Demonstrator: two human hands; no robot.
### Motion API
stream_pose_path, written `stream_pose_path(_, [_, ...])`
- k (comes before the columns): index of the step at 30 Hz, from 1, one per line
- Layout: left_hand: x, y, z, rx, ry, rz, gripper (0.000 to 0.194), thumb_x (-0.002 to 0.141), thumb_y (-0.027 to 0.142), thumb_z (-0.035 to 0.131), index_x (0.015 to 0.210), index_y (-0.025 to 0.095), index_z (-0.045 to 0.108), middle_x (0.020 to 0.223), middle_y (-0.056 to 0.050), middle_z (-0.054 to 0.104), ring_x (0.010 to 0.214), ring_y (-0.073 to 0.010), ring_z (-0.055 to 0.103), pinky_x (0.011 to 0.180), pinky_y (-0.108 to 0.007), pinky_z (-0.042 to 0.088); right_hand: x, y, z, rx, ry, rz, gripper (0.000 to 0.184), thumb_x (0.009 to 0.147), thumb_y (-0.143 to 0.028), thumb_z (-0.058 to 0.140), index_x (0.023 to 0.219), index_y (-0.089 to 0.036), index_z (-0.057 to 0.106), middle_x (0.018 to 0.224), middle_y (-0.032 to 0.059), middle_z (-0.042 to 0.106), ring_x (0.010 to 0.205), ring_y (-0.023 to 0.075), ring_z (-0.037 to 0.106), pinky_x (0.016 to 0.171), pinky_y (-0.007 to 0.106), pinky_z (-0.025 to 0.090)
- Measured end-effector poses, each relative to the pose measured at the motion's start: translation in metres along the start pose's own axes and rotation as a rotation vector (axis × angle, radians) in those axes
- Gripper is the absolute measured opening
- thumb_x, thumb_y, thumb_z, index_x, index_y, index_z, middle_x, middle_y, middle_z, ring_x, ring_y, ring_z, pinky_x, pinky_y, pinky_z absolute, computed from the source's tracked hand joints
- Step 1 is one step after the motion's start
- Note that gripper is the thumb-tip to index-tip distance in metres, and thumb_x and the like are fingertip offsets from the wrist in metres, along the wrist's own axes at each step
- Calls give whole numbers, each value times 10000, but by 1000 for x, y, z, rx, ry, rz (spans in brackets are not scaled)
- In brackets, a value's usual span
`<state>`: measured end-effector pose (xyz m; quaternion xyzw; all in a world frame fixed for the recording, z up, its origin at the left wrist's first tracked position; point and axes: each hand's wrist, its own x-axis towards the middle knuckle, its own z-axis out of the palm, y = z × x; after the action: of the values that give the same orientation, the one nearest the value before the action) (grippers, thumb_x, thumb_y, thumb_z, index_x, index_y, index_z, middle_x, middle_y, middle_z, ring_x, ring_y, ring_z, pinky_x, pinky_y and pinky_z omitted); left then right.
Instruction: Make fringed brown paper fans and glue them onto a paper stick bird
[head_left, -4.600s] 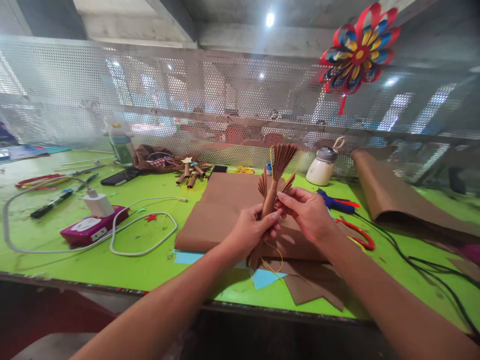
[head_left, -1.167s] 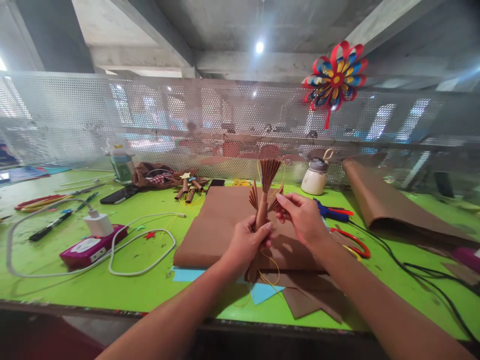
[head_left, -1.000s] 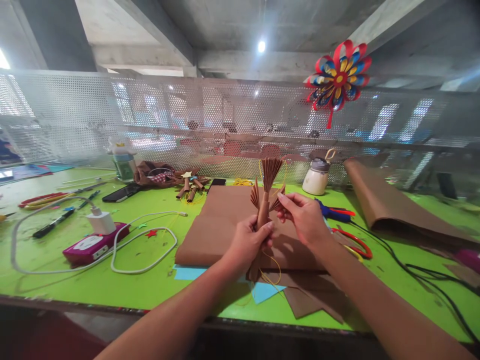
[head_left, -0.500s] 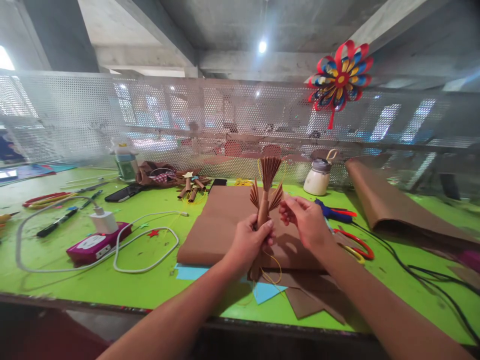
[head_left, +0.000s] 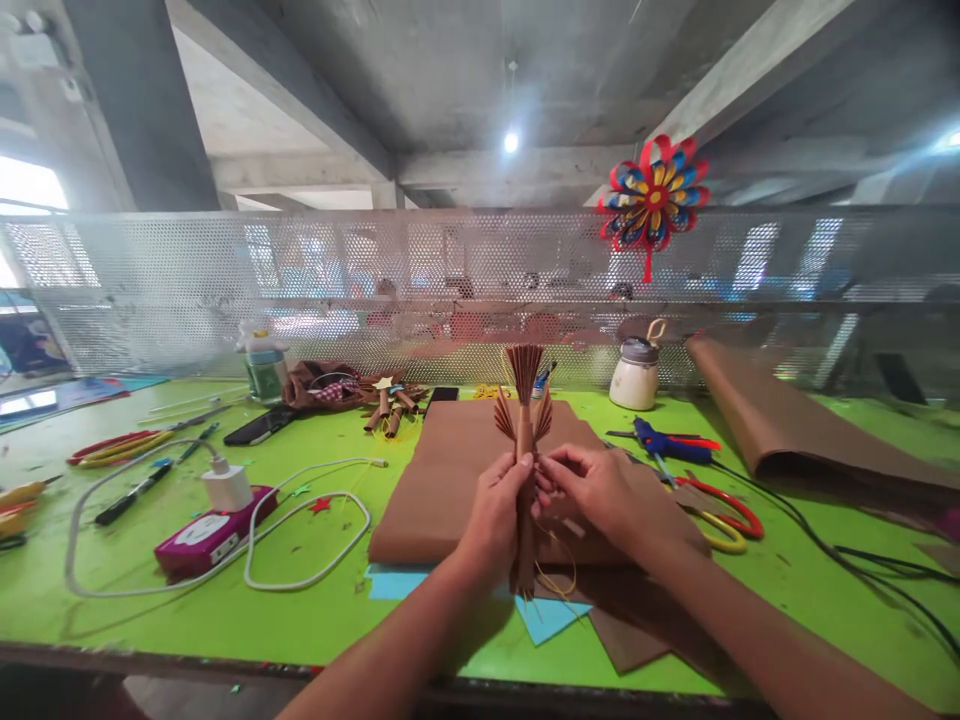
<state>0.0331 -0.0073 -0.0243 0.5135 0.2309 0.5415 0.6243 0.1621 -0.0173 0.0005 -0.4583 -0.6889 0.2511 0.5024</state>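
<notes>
Upright over the folded brown paper [head_left: 442, 480] stands a brown paper figure [head_left: 525, 425], a rolled tube with a pleated fan on top and smaller pleated fans at its sides. My left hand [head_left: 495, 500] is closed round the tube, thumb along its front. At the tube's right side my right hand [head_left: 592, 490] is pinched, its fingertips by the tube below the side fan; what they hold, if anything, is too small to make out. A loose yellow string [head_left: 574, 575] dangles beneath my hands by the tube's lower end.
Scissors [head_left: 739, 515] and a blue glue gun [head_left: 667, 440] lie right, with a black cable. Left are a purple power strip [head_left: 217, 530] and a white charging cable [head_left: 307, 588]. Small paper figures [head_left: 390, 405], a white jar [head_left: 634, 375] and a perforated screen [head_left: 330, 270] stand behind.
My right hand has come down and left, from beside the side fan to the tube next to my left hand. The left hand keeps its hold. The view has tilted up slightly.
</notes>
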Motion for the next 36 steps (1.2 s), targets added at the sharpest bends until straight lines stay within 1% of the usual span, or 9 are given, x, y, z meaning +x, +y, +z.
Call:
stream_pose_path(4, [1,1,0,-4,-4,-5,266,792,387,557,795,121,549,659,-18,568,536,-64,490,494,-164,364,0,14,4,95,-2,-27,241,788,-372,526,698,-160,600,611,24,629,578,151,581,571,253,464])
stream_pose_path(11, [3,2,0,-32,42,-5,290,771,401,584,844,122,555,647,-14,580,505,-58,487,478,-163,368,-3,23,7,89,40,-98,255,812,-377,519,791,-148,629,725,46,663,664,160,605,634,265,484])
stream_pose_path(15, [6,2,-1,-110,48,-17,290,751,381,610,869,122,556,653,-20,591,524,-69,516,475,-161,378,-3,27,8,79,28,-89,280,829,-390,495,827,-146,632,728,42,661,657,153,605,603,250,478])
stream_pose_path(19, [11,1,-7,-181,97,-43,268,738,325,629,883,112,557,653,-31,599,543,-76,536,476,-154,388,-4,32,8,22,14,-63,316,826,-423,484,828,-145,633,698,33,648,591,136,571,542,234,449])
stream_pose_path(22, [14,0,-13,-205,161,-102,214,760,285,605,873,110,558,628,-21,582,508,-66,523,465,-150,393,-6,35,10,-59,-76,-47,340,838,-422,461,791,-136,638,642,19,623,555,125,542,519,227,413])
stream_pose_path(25, [18,1,-18,-198,224,-157,137,799,236,552,839,105,554,625,-22,571,503,-59,521,463,-142,398,-8,36,11,-166,-192,-75,346,847,-381,445,684,-133,622,593,7,600,566,126,528,531,227,387])
stream_pose_path(27, [21,1,-21,-177,250,-208,117,820,212,513,817,101,550,625,-30,570,501,-58,522,458,-139,400,-9,36,11,-202,-236,-95,337,849,-350,439,660,-133,615,599,7,609,583,128,529,552,231,386])
stream_pose_path(31, [27,6,-32,-130,296,-286,123,837,187,474,783,93,533,641,-58,589,459,-56,506,412,-142,388,-9,35,10,-283,-237,-130,283,839,-305,455,739,-129,653,698,37,661,646,143,557,620,256,399])
stream_pose_path(36, [35,18,-51,-3,384,-286,104,839,188,477,820,98,525,687,-83,624,464,-69,533,404,-153,409,-15,34,15,-481,-348,-267,227,820,-290,505,796,-148,681,832,77,663,806,179,546,754,302,399])
